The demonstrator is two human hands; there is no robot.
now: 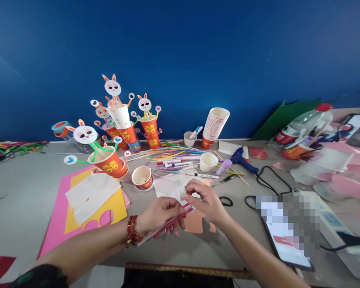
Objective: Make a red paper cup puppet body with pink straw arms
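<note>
Over the near middle of the table, my left hand [163, 216] is closed around a dark pink pipe cleaner [169, 225] and a pale, thin stick [147, 238] beside it. My right hand [205, 200] is closed in a pinch at the upper end of these. A small clear roll, apparently tape [180, 188], shows at its fingertips; whether the fingers grip the roll or its loose end I cannot make out. Below the hands lie a white sheet [165, 184] and orange paper [195, 223].
Cups with paper rabbits [109, 165] stand at the left behind pink and yellow sheets [63, 200]. Markers [180, 164], a stack of cups [214, 126] and a blue glue gun [243, 161] are farther back. A phone [283, 232] lies at the right, near cables [273, 184].
</note>
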